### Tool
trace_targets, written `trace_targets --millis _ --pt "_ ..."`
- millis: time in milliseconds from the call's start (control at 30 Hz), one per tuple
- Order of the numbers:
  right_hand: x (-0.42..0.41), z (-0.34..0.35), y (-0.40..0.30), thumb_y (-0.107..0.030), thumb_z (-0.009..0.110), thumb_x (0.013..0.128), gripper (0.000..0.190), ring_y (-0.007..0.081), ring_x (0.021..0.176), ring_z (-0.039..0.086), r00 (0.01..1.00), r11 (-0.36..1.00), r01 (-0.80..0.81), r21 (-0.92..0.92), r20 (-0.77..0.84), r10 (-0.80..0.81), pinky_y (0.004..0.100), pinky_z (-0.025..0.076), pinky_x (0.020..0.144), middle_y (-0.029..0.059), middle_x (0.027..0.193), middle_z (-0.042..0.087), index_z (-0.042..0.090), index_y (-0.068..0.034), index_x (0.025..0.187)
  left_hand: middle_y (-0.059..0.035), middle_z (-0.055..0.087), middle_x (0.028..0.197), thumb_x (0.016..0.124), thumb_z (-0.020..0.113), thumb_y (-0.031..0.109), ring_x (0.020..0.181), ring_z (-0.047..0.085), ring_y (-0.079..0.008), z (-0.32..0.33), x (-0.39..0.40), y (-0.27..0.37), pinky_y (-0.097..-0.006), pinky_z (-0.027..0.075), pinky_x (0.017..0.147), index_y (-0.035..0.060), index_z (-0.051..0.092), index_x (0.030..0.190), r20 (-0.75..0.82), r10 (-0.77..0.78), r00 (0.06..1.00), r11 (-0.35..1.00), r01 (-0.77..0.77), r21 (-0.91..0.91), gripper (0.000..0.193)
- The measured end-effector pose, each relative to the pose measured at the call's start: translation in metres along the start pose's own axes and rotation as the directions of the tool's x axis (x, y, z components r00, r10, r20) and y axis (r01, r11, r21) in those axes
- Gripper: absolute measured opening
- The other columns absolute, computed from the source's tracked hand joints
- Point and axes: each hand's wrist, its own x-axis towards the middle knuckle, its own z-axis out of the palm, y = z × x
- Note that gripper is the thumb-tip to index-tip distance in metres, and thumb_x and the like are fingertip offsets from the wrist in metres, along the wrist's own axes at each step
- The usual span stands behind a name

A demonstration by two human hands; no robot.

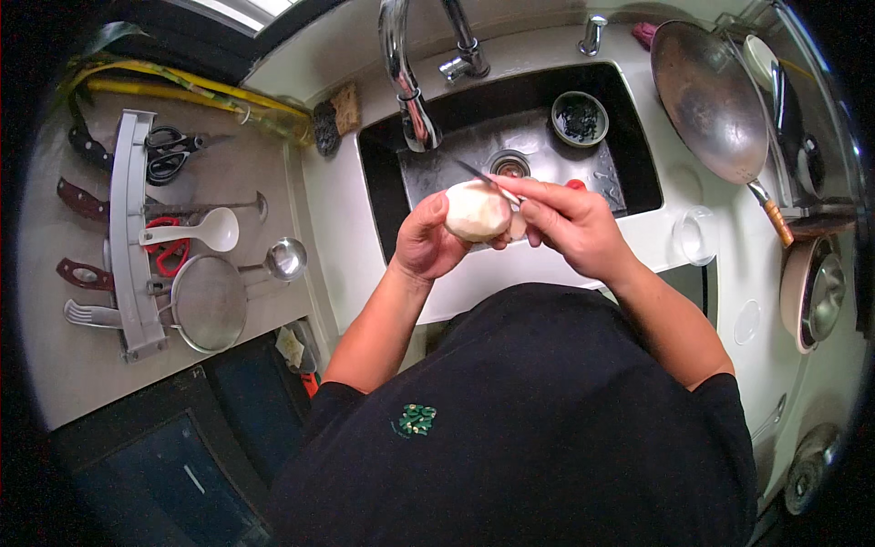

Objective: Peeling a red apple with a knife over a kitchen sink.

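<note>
Over the near edge of the sink (451,147), my left hand (431,243) holds a round, pale, peeled vegetable or fruit (476,213), its kind not clear. My right hand (571,222) grips a small dark-bladed knife or peeler (475,169) against the top of that piece; its handle is hidden in the fingers. A pale bit of peel or flesh (517,224) shows between the two hands. Behind them is the sink drain (510,164). A small red thing (575,184) shows just beyond my right hand.
A chrome faucet (418,123) reaches over the sink, where a bowl of dark pieces (580,119) stands. Right are a wok (711,99) and a clear plastic container (697,236). Left, a rack (133,232) holds knives, scissors, a ladle (286,258) and a strainer (208,303).
</note>
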Motion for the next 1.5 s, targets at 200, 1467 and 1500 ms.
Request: trace_targets --millis 200,1467,1500 --pt "0.023 -0.027 0.034 -0.019 0.063 0.103 0.057 0.0044 0.061 0.053 0.868 0.898 -0.407 0.164 -0.235 0.437 0.0193 0.043 0.058 0.0029 0.072 0.064 0.043 -0.007 0.154 -0.0283 0.055 0.139 0.093 0.066 0.042 0.118 0.063 -0.0417 -0.009 0.022 0.002 -0.0498 0.051 0.103 0.0014 0.033 0.155 -0.002 0.015 1.000 0.993 -0.016 -0.118 0.081" --pt "-0.016 -0.003 -0.025 -0.009 0.060 0.103 0.048 0.0092 0.073 0.060 0.999 0.946 0.030 -0.322 0.026 -0.023 0.0256 0.052 0.067 0.0063 0.101 0.068 0.053 -0.012 0.150 -0.0188 0.054 0.145 0.077 0.083 0.006 0.129 0.057 -0.0269 0.038 0.010 -0.007 -0.0404 0.049 0.108 0.0014 0.039 0.150 -0.190 0.299 0.935 0.861 -0.178 0.477 0.086" --pt "-0.016 -0.002 -0.026 -0.009 0.061 0.103 0.048 0.0090 0.072 0.060 1.000 0.948 0.027 -0.317 0.020 -0.022 0.0256 0.052 0.066 0.0065 0.102 0.068 0.053 -0.012 0.150 -0.0188 0.054 0.145 0.077 0.083 0.006 0.129 0.057 -0.0269 0.039 0.009 -0.007 -0.0404 0.049 0.108 0.0014 0.039 0.150 -0.188 0.298 0.936 0.861 -0.178 0.477 0.086"
